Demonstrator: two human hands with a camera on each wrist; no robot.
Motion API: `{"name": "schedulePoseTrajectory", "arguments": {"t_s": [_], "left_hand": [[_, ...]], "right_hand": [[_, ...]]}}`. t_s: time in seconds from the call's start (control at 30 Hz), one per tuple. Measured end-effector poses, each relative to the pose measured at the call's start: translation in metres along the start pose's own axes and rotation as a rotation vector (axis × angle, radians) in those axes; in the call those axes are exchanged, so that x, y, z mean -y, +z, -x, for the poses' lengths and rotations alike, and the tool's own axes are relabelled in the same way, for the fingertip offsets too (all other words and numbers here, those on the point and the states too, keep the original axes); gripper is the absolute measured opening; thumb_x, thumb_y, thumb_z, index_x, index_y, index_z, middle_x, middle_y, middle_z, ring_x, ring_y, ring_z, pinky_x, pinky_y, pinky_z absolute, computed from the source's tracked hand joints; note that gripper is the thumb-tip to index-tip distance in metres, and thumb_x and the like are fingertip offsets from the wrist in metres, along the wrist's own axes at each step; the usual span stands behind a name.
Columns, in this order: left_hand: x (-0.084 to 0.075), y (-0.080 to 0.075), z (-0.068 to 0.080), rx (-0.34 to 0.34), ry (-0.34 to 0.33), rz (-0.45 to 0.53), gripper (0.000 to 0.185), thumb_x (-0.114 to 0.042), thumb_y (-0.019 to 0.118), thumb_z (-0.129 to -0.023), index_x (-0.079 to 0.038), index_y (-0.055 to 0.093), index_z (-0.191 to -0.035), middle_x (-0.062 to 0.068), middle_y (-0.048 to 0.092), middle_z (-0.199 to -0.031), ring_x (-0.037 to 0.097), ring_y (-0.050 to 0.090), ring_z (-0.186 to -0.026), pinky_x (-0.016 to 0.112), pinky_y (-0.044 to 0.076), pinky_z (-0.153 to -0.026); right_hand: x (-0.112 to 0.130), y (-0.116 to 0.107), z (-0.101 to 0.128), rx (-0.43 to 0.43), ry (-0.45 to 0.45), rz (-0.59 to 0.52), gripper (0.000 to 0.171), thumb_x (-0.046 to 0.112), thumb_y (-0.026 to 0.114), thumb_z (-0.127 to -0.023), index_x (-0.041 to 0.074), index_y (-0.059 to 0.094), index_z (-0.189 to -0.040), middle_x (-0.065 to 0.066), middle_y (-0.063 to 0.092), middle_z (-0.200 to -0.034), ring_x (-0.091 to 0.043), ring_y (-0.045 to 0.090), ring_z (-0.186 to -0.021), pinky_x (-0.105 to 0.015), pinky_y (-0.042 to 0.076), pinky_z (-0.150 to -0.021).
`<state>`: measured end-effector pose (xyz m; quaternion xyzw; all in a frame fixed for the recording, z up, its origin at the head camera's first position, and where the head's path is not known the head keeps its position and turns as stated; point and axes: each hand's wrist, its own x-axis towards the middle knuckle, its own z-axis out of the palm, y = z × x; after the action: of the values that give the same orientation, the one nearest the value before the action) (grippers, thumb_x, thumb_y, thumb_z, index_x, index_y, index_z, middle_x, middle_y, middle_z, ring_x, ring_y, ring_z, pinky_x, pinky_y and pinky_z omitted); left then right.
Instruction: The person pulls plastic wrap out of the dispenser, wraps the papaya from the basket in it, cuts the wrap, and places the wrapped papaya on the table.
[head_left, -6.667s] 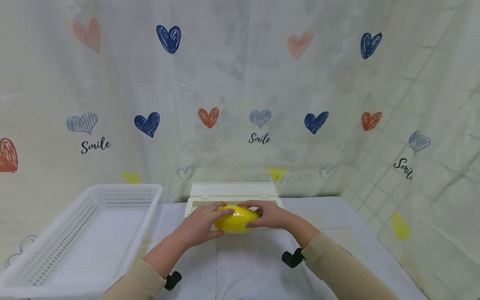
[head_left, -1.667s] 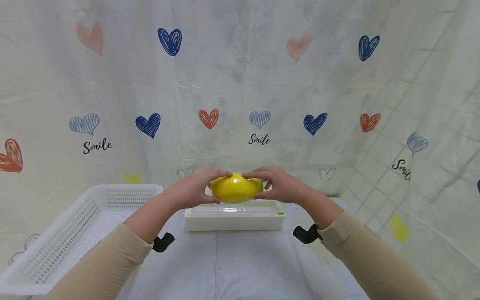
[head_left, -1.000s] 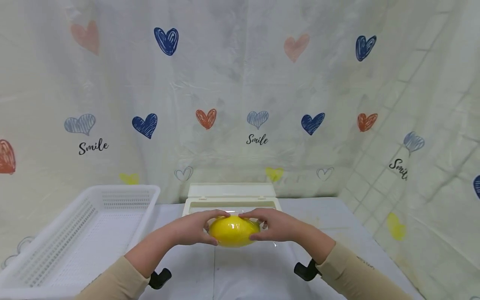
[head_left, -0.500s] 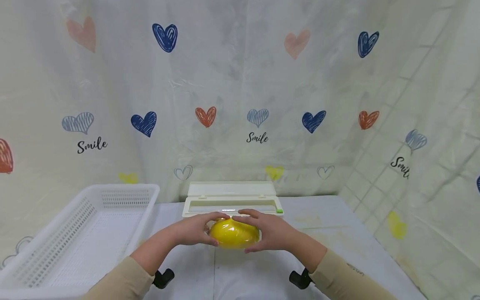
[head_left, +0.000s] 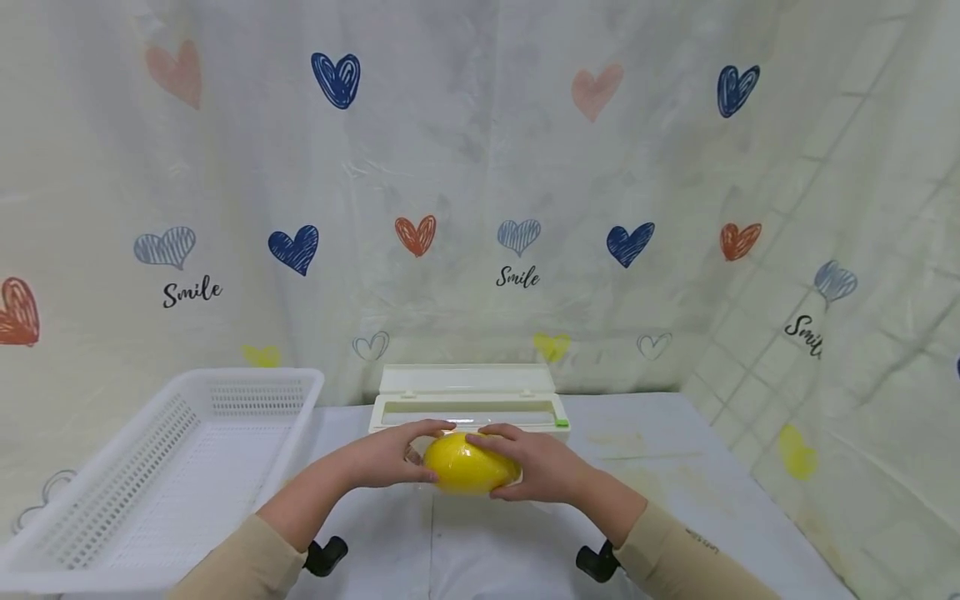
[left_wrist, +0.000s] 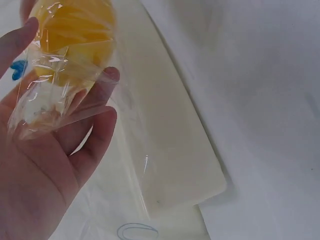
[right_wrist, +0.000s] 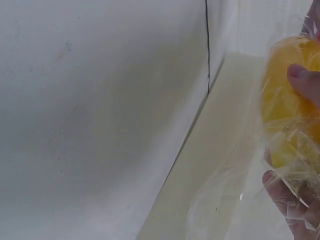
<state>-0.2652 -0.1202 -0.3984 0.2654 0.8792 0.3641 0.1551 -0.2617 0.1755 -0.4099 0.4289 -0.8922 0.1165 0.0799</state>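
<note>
Between my two hands is a smooth yellow oval fruit (head_left: 467,468), its exact kind unclear, wrapped in clear cling film (left_wrist: 47,102). My left hand (head_left: 386,457) holds its left end, thumb below and fingers above. On the other end, my right hand (head_left: 551,467) grips with the thumb underneath and fingers over the top. Loose film gathers at the fruit's ends in both wrist views. Just behind the fruit stands a white cling film dispenser (head_left: 468,381), its lid raised and a green slider (head_left: 561,423) at its right.
A white perforated plastic basket (head_left: 187,492) stands on the left of the table. White cloth (head_left: 675,483) covers the table. Behind and to the right hangs a curtain (head_left: 465,167) printed with hearts.
The fruit was raised over the dispenser, then came down in front of it, where it remains. My right hand has shifted its hold and the fruit has turned slightly.
</note>
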Motion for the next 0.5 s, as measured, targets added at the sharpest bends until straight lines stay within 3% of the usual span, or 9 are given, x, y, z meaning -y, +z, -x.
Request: {"name": "schedulePoseTrajectory", "arguments": {"t_s": [0.23, 0.4, 0.5], "left_hand": [[-0.003, 0.0, 0.011, -0.129, 0.04, -0.216, 0.072, -0.058, 0.073, -0.083, -0.043, 0.043, -0.146, -0.007, 0.045, -0.149, 0.026, 0.056, -0.123, 0.052, 0.05, -0.095], [-0.004, 0.011, 0.01, -0.185, 0.158, -0.417, 0.08, -0.056, 0.079, -0.078, -0.045, 0.04, -0.148, -0.009, 0.046, -0.148, 0.023, 0.056, -0.122, 0.048, 0.051, -0.095], [-0.001, 0.017, 0.004, -0.202, 0.183, -0.482, 0.083, -0.049, 0.081, -0.078, -0.046, 0.038, -0.149, -0.007, 0.045, -0.149, 0.025, 0.058, -0.117, 0.047, 0.052, -0.092]], "right_hand": [[-0.002, 0.0, -0.002, 0.054, 0.09, -0.096, 0.079, 0.041, 0.082, -0.08, 0.041, 0.042, -0.148, 0.008, 0.051, -0.142, -0.015, 0.06, -0.11, -0.04, 0.052, -0.094], [-0.006, 0.0, -0.007, 0.093, 0.14, -0.21, 0.08, 0.042, 0.082, -0.08, 0.043, 0.041, -0.148, 0.009, 0.052, -0.14, -0.014, 0.056, -0.116, -0.043, 0.049, -0.098], [-0.011, -0.001, -0.011, 0.104, 0.161, -0.269, 0.08, 0.042, 0.082, -0.079, 0.044, 0.041, -0.148, 0.012, 0.052, -0.14, -0.013, 0.054, -0.118, -0.044, 0.047, -0.1]]}}
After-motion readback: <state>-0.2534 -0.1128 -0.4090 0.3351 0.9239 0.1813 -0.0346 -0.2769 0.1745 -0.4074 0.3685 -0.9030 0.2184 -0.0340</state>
